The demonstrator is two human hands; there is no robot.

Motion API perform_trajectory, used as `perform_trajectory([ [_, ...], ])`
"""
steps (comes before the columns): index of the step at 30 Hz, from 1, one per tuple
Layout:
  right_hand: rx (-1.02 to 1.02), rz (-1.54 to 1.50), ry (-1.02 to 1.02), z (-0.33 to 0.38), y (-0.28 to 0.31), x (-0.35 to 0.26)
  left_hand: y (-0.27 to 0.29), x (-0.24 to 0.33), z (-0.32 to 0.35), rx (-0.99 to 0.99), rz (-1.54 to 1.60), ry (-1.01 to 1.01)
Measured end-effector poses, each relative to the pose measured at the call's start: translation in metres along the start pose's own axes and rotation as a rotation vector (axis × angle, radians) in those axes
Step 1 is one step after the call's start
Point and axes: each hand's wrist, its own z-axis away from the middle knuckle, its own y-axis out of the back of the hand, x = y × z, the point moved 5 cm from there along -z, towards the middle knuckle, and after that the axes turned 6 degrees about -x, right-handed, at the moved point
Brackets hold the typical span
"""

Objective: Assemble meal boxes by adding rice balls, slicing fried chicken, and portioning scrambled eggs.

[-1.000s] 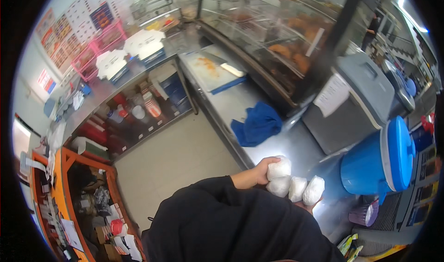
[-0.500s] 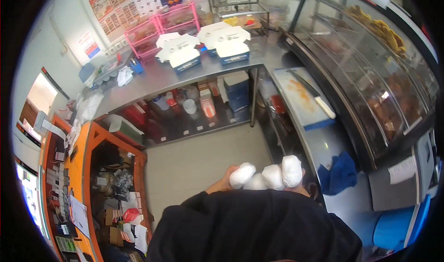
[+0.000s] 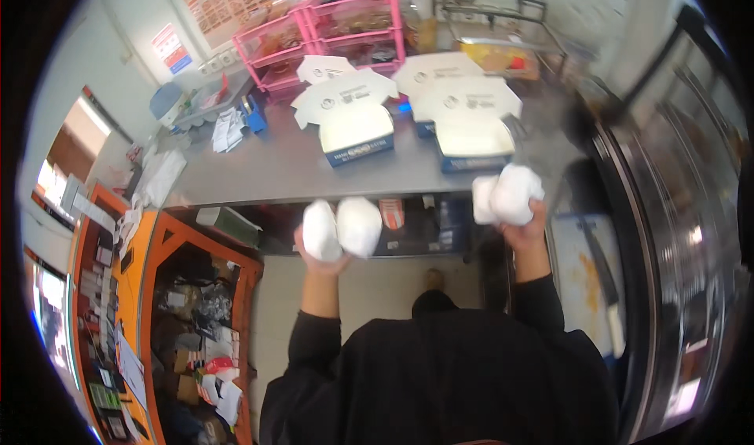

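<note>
My left hand (image 3: pixel 320 261) holds two white paper-wrapped bundles (image 3: pixel 342 228) side by side, raised in front of the steel counter (image 3: pixel 267 170). My right hand (image 3: pixel 525 223) grips two more white wrapped bundles (image 3: pixel 509 194) near the counter's right end. On the counter just beyond stand open white food boxes with blue sides: one (image 3: pixel 352 127) ahead of my left hand, another (image 3: pixel 470 140) close to my right hand, and more behind them. Both arms wear black sleeves.
Pink wire racks (image 3: pixel 330 32) stand at the back of the counter, with papers and a blue lidded tub (image 3: pixel 166 99) at its left end. An orange shelf unit (image 3: pixel 169 319) full of clutter is at my left. A glass display case (image 3: pixel 675 209) runs along the right.
My view has swung from the display case and blue towel round to the counter with boxes. The bundles, held together at my chest before, are now split between two raised hands.
</note>
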Motion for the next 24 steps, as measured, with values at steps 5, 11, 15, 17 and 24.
perform_trajectory([
  [5,0.0,0.509,-0.113,-0.18,0.031,-0.033,-0.004,-0.065,-0.143,0.296,1.024,0.591],
  [11,0.163,0.56,-0.47,-0.225,0.101,0.027,-0.019,-0.143,-0.196,0.425,0.991,0.709],
  [15,0.3,0.407,-0.689,-0.215,0.094,0.018,-0.018,-0.154,-0.22,0.504,0.905,0.856],
  [17,0.276,0.432,-0.704,-0.218,0.098,0.016,-0.015,-0.162,-0.234,0.518,0.71,0.904],
  [24,0.185,0.763,-0.526,-0.214,0.083,-0.019,0.007,-0.202,-0.261,0.149,0.472,1.098],
])
